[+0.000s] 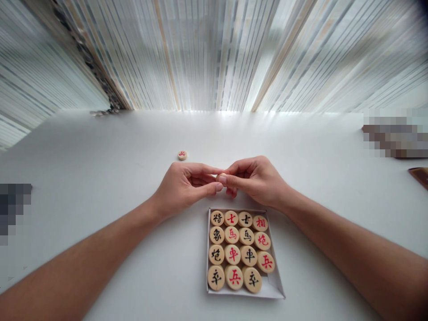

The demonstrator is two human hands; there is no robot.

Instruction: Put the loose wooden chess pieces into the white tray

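Note:
Just beyond the box, my left hand (192, 185) and my right hand (256, 180) meet at the fingertips. Between them they pinch a small round wooden Chinese chess piece (220, 178), mostly covered by the fingers, so its character cannot be read. Nearer to me lies a shallow white box (279, 292) with rows of round wooden pieces, marked in red or black characters. White box floor shows at its lower right corner, beside a black-marked piece (252, 279). A single red-marked piece (182, 155) lies on the table past my left hand.
The white table (117, 142) runs back to striped vertical blinds (200, 58). A dark beaded chain (113, 107) hangs at the left, its end on the table. Blurred-out objects stand at both side edges, with a brown corner (419, 176) at the right.

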